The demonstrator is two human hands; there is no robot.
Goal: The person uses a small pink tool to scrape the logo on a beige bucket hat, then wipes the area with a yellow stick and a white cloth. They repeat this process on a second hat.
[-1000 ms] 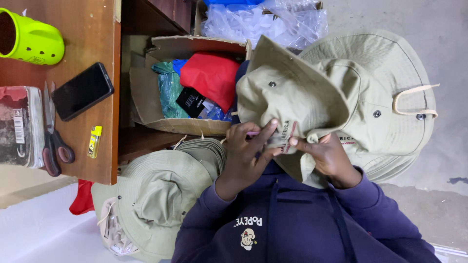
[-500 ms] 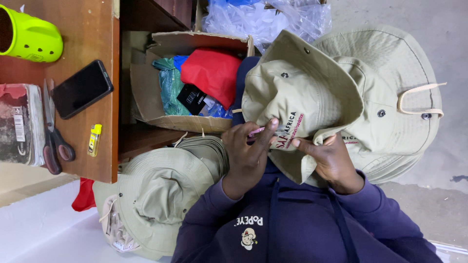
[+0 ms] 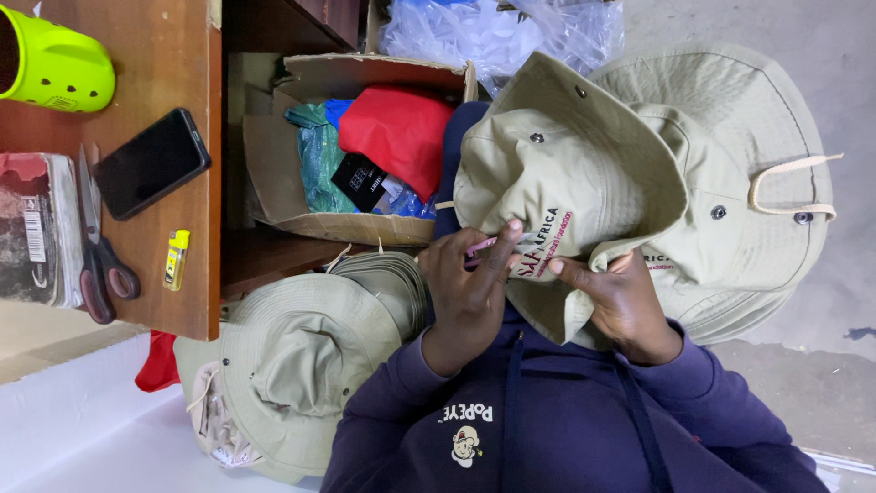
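Both hands up close on a khaki bucket hat (image 3: 584, 173) held over the lap: left hand (image 3: 470, 292) pinching a small pink tool (image 3: 481, 247) against the embroidered patch, right hand (image 3: 620, 301) clamped on the brim. Beside the left arm, a stack of matching hats (image 3: 301, 365); beyond, a cardboard box (image 3: 301, 196) and wooden table (image 3: 173, 64).

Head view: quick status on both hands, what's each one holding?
Left hand: closed, fingers pinching the khaki hat at its embroidered patch, with a small pink tool.
Right hand: closed, gripping a fold of the same hat.
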